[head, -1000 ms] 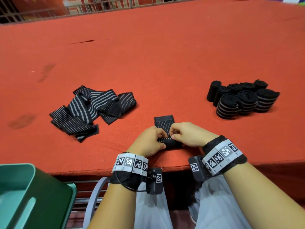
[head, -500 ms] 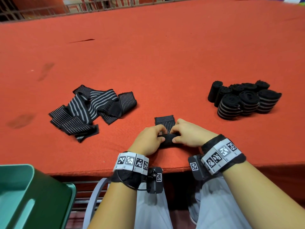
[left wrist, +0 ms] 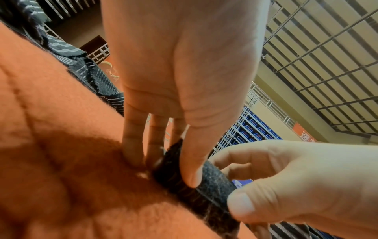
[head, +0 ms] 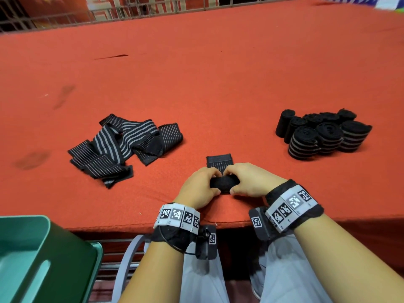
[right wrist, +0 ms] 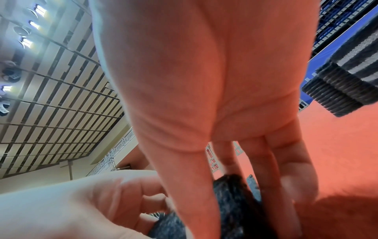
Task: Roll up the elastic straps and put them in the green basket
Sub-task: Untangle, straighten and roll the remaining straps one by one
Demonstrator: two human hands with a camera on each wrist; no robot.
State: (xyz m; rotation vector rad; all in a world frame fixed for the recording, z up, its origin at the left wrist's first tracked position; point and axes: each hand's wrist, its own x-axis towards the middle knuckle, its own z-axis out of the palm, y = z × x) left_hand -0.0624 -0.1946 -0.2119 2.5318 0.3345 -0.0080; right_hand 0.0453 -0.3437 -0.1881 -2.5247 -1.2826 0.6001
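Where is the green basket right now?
In the head view, the green basket sits at the bottom left, below the red table's near edge, left of the person's left hand.

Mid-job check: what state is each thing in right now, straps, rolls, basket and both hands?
strap being rolled: partly rolled, flat tail left
left hand: grips the roll
right hand: grips the roll
loose straps: unrolled, heaped
finished rolls: rolled, on the table
green basket: inside hidden

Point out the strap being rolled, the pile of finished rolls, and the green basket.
strap being rolled [head: 224,184]: head view, on the rolled part between the hands.
pile of finished rolls [head: 329,134]: head view, on the end of a front roll.
green basket [head: 65,265]: head view, on its dark outer wall.
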